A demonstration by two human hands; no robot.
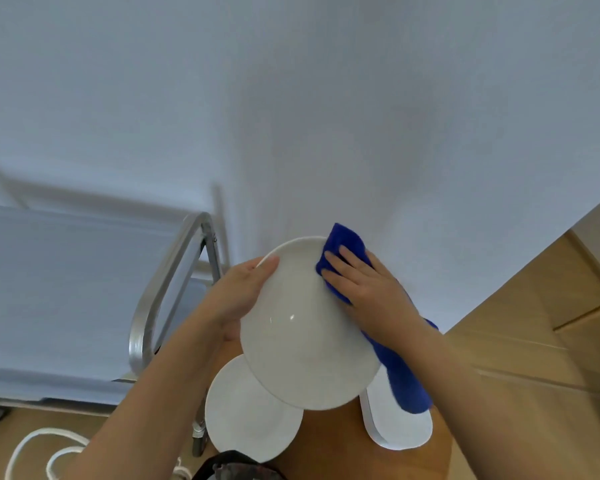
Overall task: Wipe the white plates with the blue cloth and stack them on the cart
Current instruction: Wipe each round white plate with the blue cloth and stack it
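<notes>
A white plate is held up in front of me, tilted. My left hand grips its left rim, thumb over the top edge and fingers behind. My right hand presses the blue cloth against the plate's upper right rim with fingers fairly straight; the cloth's tail hangs down past my wrist. Below, a second white plate lies on the brown table, and a stack of white plates sits at its right, partly hidden by the cloth. The cart stands to the left with a pale blue top shelf.
The cart's metal handle frame rises close to my left forearm. A white cord lies coiled on the wooden floor at lower left. A white wall fills the background, and wooden cabinets stand at right.
</notes>
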